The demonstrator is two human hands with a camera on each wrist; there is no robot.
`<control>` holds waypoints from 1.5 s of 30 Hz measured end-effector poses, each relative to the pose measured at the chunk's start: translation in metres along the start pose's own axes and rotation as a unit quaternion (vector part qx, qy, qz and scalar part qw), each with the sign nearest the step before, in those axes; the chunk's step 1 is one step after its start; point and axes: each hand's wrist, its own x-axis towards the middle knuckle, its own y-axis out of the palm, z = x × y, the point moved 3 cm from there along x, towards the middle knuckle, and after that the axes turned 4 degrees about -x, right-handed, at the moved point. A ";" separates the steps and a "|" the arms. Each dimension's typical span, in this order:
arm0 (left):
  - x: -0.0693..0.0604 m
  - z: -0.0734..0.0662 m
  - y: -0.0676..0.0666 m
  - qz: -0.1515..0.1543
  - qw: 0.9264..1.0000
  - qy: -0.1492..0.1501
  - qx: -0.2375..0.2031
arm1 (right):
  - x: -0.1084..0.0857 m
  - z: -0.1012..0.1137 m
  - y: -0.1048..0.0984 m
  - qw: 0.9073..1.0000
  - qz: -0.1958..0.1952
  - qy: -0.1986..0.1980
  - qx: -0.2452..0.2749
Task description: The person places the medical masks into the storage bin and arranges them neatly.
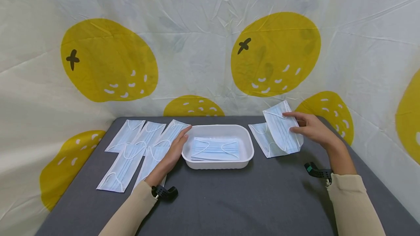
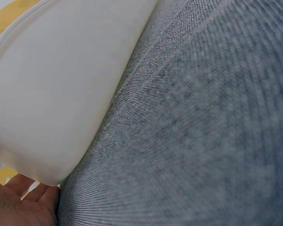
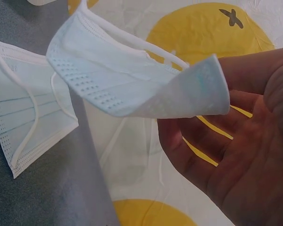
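My right hand pinches a light-blue face mask between thumb and fingers. That mask is raised and bent, its lower end over a second face mask that lies on the table. In the right wrist view the held mask curls in front of the fingers. My left hand rests against the left side of a white plastic tub, its fingers fairly straight along the rim. Inside the tub lies a flat face mask; whether others are under it I cannot tell. The left wrist view shows the tub's wall beside the fingertips.
Several face masks lie spread on the left of the dark grey table, some partly under the left forearm. A white curtain with yellow fruit prints hangs behind the table and at both sides.
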 end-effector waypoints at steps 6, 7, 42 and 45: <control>-0.002 -0.001 0.000 0.001 1.000 -0.001 -0.002 | 0.002 0.001 0.002 1.000 -0.003 -0.013 0.007; -0.002 -0.001 0.000 0.000 1.000 -0.002 -0.002 | 0.002 0.002 0.002 1.000 -0.003 -0.014 0.009; -0.001 -0.001 0.003 -0.001 1.000 -0.007 -0.001 | 0.008 0.033 0.017 0.998 -0.008 -0.062 0.018; -0.001 -0.001 0.002 -0.003 1.000 -0.008 0.000 | 0.008 0.035 0.018 0.997 -0.010 -0.069 0.024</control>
